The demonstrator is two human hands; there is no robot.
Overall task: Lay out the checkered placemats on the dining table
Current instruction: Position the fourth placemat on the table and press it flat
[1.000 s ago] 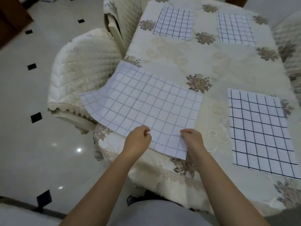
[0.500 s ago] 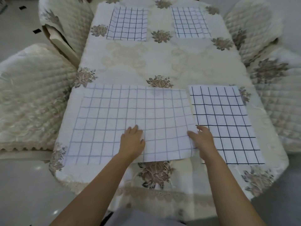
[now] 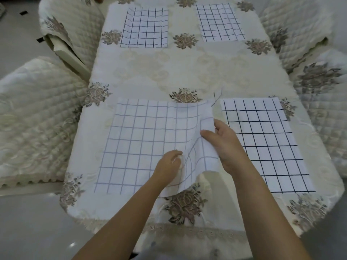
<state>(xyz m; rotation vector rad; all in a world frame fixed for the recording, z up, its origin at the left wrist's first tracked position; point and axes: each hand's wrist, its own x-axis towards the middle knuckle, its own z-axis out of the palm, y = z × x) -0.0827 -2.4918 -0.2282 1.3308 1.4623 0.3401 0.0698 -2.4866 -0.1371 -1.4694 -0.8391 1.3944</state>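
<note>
By the look of it the job was nearly done. Three checkered placemats lay flat on the dining table point(image 3: 187, 72): the dark-lined placemat point(image 3: 144, 28) at upper centre-left of the frame, the second dark-lined placemat point(image 3: 219, 23) at upper right, and the large dark-lined placemat point(image 3: 262, 145) at lower right. What remained was the pale-lined placemat point(image 3: 139, 147) at lower centre. Its left part lay flat on the cloth, but its right part was raised and buckled into a fold, with its near corner drooping past the table's edge.

The left hand point(image 3: 168, 166) had its fingers curled in, pinching the fabric at the foot of that fold. The right hand point(image 3: 223, 145) gripped the lifted right edge, thumb laid across the top face and the fingers hidden behind the cloth, so how far they curled could not be told. The raised edge stood between the two hands, just beside the large dark-lined placemat. Flattening and squaring it seemed the only step left.
</note>
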